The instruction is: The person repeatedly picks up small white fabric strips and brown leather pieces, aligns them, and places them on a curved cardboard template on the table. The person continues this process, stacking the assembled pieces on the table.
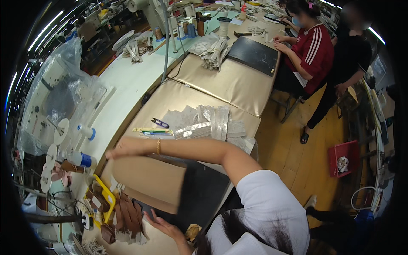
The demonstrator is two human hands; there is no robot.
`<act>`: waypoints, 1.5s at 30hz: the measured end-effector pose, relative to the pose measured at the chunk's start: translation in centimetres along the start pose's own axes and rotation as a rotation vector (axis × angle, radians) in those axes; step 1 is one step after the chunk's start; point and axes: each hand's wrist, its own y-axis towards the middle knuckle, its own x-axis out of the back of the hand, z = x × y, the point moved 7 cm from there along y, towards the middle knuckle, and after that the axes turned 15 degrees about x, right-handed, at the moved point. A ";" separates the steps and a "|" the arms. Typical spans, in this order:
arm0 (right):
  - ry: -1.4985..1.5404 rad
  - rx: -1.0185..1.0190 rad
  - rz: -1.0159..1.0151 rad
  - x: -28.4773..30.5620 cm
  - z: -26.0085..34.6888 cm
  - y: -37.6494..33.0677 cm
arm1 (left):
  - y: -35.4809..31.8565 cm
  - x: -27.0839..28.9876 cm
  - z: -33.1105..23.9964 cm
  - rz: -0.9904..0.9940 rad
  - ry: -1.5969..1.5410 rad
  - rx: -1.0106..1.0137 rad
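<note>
Evidently, over the gold-covered worktop (159, 104) and flat black board (208, 185), a tan round-ended panel (148, 180) — likely light, bendy, best held by its edges — seems pinched in the grip of the blurred right hand (132, 146), the left hand (165, 226) unclenched nearby.
</note>
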 end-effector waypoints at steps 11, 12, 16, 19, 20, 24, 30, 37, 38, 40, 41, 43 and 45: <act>0.040 -0.190 -0.034 -10.1 -2.5 -12.8 | -0.8 1.3 2.7 0.072 -0.169 -0.025; 0.040 -0.199 -0.048 -10.0 -2.7 -12.9 | -1.4 0.8 1.6 0.019 -0.061 0.016; -0.024 -0.168 -0.148 -9.6 -2.5 -13.5 | -1.3 -0.6 -0.2 0.046 -0.089 0.161; -0.051 -0.152 -0.291 -8.2 -2.5 -14.4 | -0.3 -1.4 -0.3 0.048 -0.034 0.109; -0.120 -0.064 -0.345 -7.3 -1.8 -14.8 | -0.3 -1.7 -0.1 0.036 -0.018 0.109; -0.293 0.071 -0.210 -1.9 2.1 -17.3 | -0.2 -1.5 1.1 0.050 -0.080 0.160; -1.184 0.057 0.103 10.1 5.0 -24.6 | -0.2 -1.5 2.9 0.120 -0.248 0.257; -1.373 -0.066 0.320 12.2 5.2 -26.9 | 0.6 -0.8 1.5 0.079 -0.006 0.076; -1.381 -0.055 0.318 12.0 5.0 -26.9 | 0.6 -0.7 1.4 0.074 -0.010 0.080; -1.407 -0.021 0.314 11.9 4.8 -27.0 | 0.3 -0.5 1.2 0.073 -0.043 0.090; -1.422 -0.006 0.308 11.9 4.6 -27.1 | 0.2 -0.4 1.1 0.074 -0.070 0.093; -1.414 0.047 0.266 11.9 4.7 -27.4 | 0.0 -0.2 0.6 0.082 -0.172 0.107; -1.412 0.040 0.217 12.5 4.9 -28.2 | 0.4 0.6 0.8 0.022 -0.142 0.060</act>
